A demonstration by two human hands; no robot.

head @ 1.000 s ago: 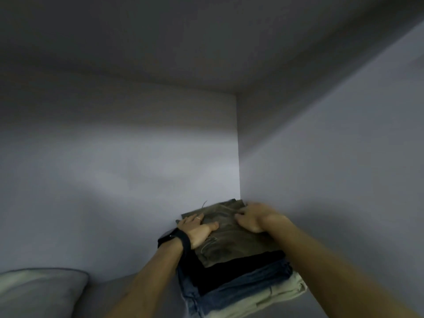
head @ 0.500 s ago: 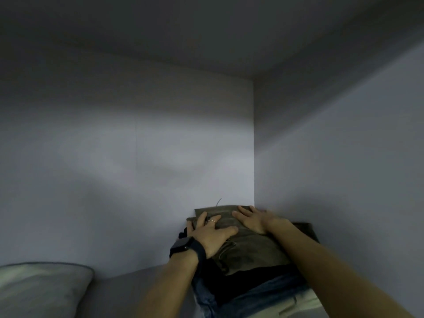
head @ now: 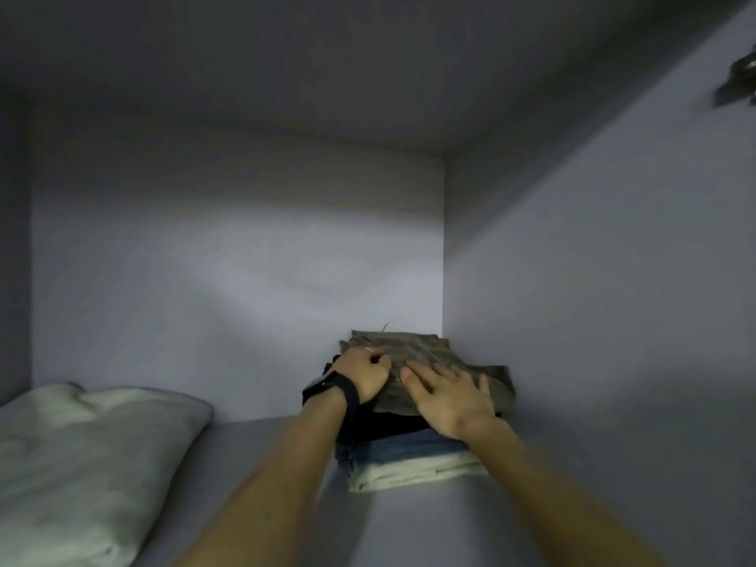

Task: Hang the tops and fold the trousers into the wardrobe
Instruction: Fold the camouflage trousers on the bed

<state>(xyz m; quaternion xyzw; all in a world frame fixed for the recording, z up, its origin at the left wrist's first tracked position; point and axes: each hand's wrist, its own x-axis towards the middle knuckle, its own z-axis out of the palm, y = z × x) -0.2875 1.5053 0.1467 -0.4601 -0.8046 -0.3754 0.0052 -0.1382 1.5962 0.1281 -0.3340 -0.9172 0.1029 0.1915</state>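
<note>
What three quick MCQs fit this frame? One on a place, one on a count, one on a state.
1. Where is the stack of folded trousers?
A. On the pale cushion
B. In the back right corner of the shelf
C. At the shelf's front left edge

2. How many differently coloured layers show in the stack?
A. Two
B. Six
C. Four

3. How is the right hand?
A. Flat, fingers spread, on the olive trousers
B. Clenched in the air
C. Gripping the cushion

Key: 1 B, the stack sits where the back and right walls meet. 2 C, olive trousers, a black layer, a blue layer and a cream layer show. 3 A, the palm lies on the top garment with straight fingers.
</note>
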